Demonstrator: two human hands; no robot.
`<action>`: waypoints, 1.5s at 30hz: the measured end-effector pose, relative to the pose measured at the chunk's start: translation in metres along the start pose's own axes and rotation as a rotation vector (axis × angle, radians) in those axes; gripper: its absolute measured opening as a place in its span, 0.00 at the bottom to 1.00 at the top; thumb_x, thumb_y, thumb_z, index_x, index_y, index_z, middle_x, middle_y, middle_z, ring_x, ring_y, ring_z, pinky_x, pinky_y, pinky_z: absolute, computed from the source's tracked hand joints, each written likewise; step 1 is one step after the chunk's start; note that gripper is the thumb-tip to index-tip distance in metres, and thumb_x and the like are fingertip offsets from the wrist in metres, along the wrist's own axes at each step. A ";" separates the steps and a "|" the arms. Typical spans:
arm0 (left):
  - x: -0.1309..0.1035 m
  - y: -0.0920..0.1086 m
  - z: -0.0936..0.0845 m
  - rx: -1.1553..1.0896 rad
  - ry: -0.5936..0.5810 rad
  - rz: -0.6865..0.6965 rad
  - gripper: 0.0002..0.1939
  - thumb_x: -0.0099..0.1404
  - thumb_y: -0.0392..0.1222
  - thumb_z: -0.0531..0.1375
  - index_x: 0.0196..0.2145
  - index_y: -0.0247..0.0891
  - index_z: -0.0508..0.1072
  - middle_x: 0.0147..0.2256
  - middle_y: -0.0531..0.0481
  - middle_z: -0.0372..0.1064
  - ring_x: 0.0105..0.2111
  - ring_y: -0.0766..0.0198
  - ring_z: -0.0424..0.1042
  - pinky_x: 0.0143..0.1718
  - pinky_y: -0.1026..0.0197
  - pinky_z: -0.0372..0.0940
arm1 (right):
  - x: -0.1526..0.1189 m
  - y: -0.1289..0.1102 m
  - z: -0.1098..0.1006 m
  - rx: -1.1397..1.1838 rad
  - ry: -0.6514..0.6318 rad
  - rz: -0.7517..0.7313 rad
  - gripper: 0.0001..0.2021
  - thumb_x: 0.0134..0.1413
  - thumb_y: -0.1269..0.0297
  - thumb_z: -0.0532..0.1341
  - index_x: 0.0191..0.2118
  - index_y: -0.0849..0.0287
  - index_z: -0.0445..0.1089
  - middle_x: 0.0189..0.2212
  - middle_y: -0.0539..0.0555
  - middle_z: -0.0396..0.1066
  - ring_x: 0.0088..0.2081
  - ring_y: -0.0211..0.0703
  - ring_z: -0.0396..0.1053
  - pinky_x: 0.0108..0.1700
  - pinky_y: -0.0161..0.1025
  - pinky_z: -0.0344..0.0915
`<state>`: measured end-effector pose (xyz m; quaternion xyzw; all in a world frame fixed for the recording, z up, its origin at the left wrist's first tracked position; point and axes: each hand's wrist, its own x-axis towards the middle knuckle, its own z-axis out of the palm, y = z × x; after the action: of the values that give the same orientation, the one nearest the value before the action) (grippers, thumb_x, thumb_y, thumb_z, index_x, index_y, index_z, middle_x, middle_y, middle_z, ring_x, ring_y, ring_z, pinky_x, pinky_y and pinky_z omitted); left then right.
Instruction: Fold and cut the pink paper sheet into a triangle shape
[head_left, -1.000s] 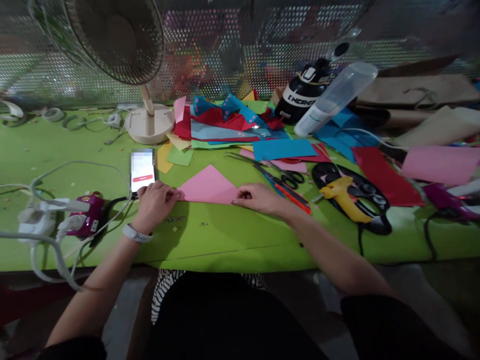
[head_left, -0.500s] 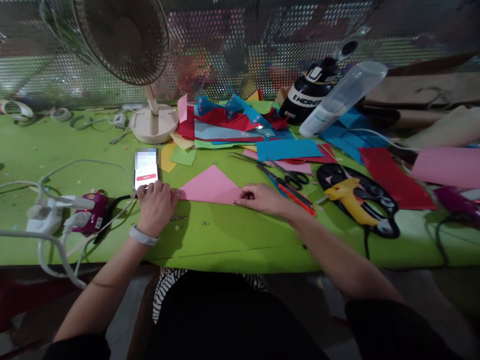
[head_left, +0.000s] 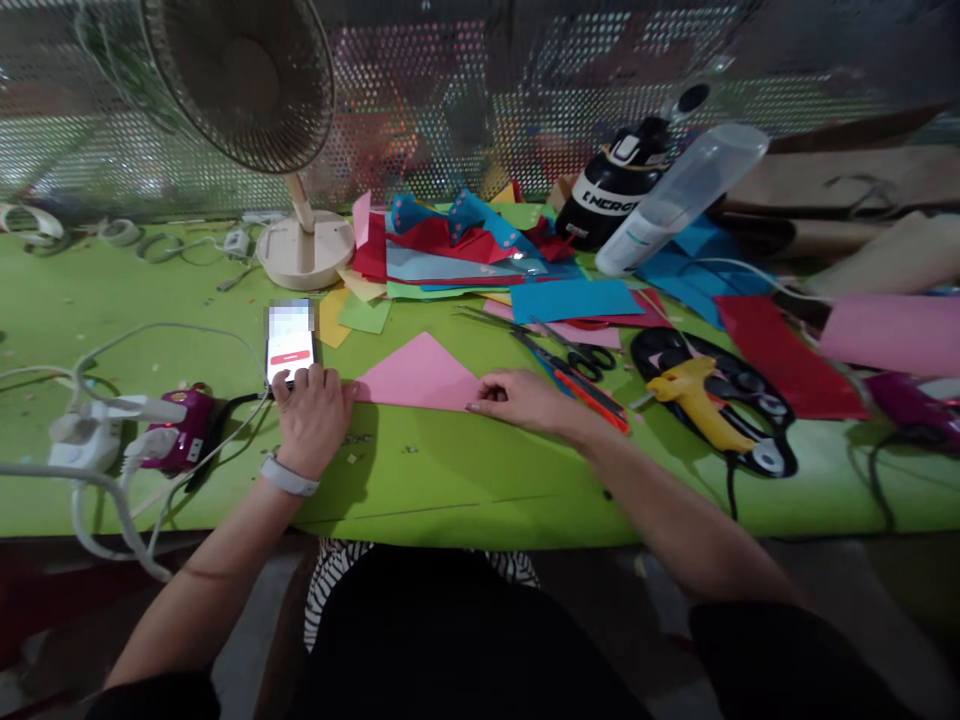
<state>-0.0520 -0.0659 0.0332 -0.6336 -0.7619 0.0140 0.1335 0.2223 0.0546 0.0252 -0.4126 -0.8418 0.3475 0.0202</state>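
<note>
A pink sheet of paper, folded into a triangle, lies on the green tabletop with its point facing away from me. My right hand pinches the right corner between thumb and curled fingers. At the left corner, my left hand rests palm down, its thumb touching the paper's tip. Its other fingers lie spread over the lower edge of a lit phone. A pale watch band is round the left wrist.
Right of the paper lie black-handled scissors, an orange cutter and a yellow glue gun on a black holder. Behind are coloured papers, a fan and a black bottle. Plugs and cables crowd the left.
The whole view has shifted very slightly. Both hands keep their places at the paper's corners, and the pink paper stays folded as before.
</note>
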 end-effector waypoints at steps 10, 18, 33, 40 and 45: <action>0.002 -0.003 0.006 -0.065 0.117 0.059 0.18 0.72 0.45 0.48 0.47 0.36 0.73 0.45 0.38 0.71 0.50 0.43 0.67 0.59 0.31 0.48 | 0.001 0.002 0.001 0.026 0.007 -0.016 0.11 0.53 0.53 0.63 0.31 0.56 0.73 0.28 0.52 0.75 0.30 0.41 0.69 0.31 0.37 0.58; 0.012 0.001 0.011 -0.207 -0.186 0.460 0.39 0.63 0.21 0.42 0.70 0.39 0.43 0.69 0.42 0.44 0.67 0.53 0.51 0.63 0.46 0.57 | 0.001 0.001 0.000 -0.005 -0.011 -0.029 0.12 0.54 0.53 0.62 0.31 0.57 0.73 0.30 0.52 0.75 0.31 0.42 0.68 0.31 0.37 0.58; -0.021 0.062 0.028 -0.362 -0.040 0.241 0.46 0.61 0.74 0.47 0.70 0.55 0.39 0.71 0.45 0.38 0.69 0.36 0.28 0.61 0.25 0.20 | 0.002 0.007 0.004 -0.036 -0.019 -0.031 0.13 0.54 0.51 0.61 0.32 0.57 0.74 0.29 0.53 0.74 0.30 0.42 0.67 0.31 0.38 0.57; -0.020 0.059 0.028 -0.414 -0.041 0.242 0.45 0.60 0.75 0.46 0.68 0.52 0.47 0.69 0.42 0.41 0.68 0.28 0.33 0.59 0.20 0.26 | 0.002 0.005 0.005 -0.037 -0.005 -0.046 0.13 0.54 0.51 0.61 0.31 0.56 0.73 0.29 0.53 0.74 0.29 0.42 0.67 0.30 0.38 0.57; -0.006 0.049 0.007 -0.444 -0.101 0.297 0.24 0.72 0.55 0.47 0.61 0.48 0.64 0.61 0.44 0.60 0.62 0.40 0.56 0.59 0.32 0.53 | 0.002 0.013 -0.009 -0.011 -0.010 -0.041 0.13 0.54 0.53 0.62 0.30 0.57 0.72 0.28 0.53 0.74 0.30 0.43 0.68 0.31 0.39 0.57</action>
<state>-0.0059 -0.0613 0.0157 -0.7507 -0.6507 -0.1025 -0.0506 0.2326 0.0663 0.0241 -0.3933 -0.8522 0.3443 0.0208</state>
